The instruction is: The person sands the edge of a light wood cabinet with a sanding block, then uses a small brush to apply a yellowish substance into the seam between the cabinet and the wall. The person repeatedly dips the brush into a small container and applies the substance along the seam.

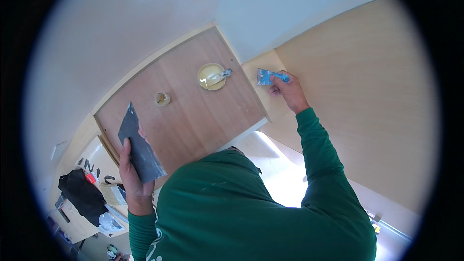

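Note:
My left hand (pixel 130 176) grips a flat dark grey plate (pixel 137 147) by its lower edge, thumb on its face. A smear of pinkish paste (pixel 143 133) clings to the plate's right side. My right hand (pixel 293 94) is closed around the handle of a blue putty knife (pixel 266 77). Its wide blade points left, over or against the pale wood strip (pixel 270 60) beside the brown panel; contact cannot be made out. On the brown wooden surface (pixel 188 125) sits a round yellowish dish (pixel 203 69) with a spreading tool (pixel 225 74) lying across it.
A small cup (pixel 163 99) stands left of the dish. To the right rises a large light wood panel (pixel 362 92); pale walls (pixel 159 14) border the back. At lower left, a table (pixel 77 222) carries a black cloth (pixel 82 193), a clear plastic bag (pixel 108 222) and other items.

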A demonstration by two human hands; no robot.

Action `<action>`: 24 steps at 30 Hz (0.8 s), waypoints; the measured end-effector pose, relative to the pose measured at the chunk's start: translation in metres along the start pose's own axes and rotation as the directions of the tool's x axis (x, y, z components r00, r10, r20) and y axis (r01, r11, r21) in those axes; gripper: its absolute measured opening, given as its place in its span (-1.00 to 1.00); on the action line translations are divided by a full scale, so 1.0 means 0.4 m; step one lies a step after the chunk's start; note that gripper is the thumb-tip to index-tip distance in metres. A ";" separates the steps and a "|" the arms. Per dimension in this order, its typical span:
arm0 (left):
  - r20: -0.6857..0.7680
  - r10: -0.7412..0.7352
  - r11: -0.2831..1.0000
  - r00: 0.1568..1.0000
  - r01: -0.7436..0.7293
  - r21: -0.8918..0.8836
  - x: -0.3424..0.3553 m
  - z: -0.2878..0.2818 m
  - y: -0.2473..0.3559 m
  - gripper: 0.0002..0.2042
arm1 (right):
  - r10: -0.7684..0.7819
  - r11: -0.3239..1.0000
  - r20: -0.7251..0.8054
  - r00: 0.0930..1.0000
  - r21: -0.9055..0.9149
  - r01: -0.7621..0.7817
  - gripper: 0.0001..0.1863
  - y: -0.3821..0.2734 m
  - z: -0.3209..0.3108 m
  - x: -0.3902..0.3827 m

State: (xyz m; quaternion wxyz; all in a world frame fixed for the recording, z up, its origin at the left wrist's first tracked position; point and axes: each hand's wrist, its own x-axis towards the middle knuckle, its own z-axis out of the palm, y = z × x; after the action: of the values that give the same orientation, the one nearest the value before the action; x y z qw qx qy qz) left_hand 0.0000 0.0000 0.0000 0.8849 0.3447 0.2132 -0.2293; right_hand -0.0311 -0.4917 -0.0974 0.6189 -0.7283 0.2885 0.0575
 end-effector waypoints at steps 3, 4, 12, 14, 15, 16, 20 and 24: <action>0.025 0.018 1.000 1.000 -0.017 -0.023 0.002 0.000 -0.022 -0.56 | 0.016 0.983 0.001 1.000 0.180 -0.016 -0.84 0.001 -0.005 0.035; 0.033 0.015 0.999 0.999 -0.014 -0.049 0.005 -0.003 -0.034 -0.56 | 0.004 0.984 -0.004 1.000 0.177 -0.004 -0.85 0.003 -0.020 0.049; -0.116 0.039 0.998 0.992 -0.044 -0.034 0.009 -0.002 -0.043 -0.55 | -0.054 0.989 0.021 0.998 0.140 0.050 -0.85 -0.007 0.008 0.094; -0.105 0.042 0.999 0.994 -0.044 -0.016 0.016 -0.021 -0.043 -0.56 | -0.080 0.995 0.007 0.997 0.062 0.079 -0.83 -0.034 0.034 0.106; -0.074 0.034 0.999 0.997 -0.034 -0.009 0.017 -0.024 -0.042 -0.57 | -0.082 0.996 -0.004 0.997 0.032 0.082 -0.83 -0.030 0.035 0.110; -0.042 0.025 1.000 0.999 -0.025 -0.002 0.018 -0.027 -0.041 -0.57 | -0.084 0.996 -0.014 0.996 0.003 0.084 -0.82 -0.023 0.035 0.114; -0.122 0.030 0.999 0.992 -0.025 0.044 0.010 -0.038 -0.031 -0.59 | -0.094 0.987 -0.059 0.994 -0.138 0.085 -0.79 -0.028 0.058 0.099; -0.089 0.035 0.999 0.995 -0.035 0.003 0.012 -0.029 -0.029 -0.60 | -0.117 0.982 -0.028 0.993 -0.154 0.111 -0.78 -0.010 0.043 0.103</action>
State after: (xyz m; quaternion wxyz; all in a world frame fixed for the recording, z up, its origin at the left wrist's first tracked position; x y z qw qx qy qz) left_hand -0.0051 -0.0005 -0.0162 0.8783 0.3587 0.2461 -0.1984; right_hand 0.0097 -0.4897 -0.1161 0.5584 -0.7896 0.2526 0.0302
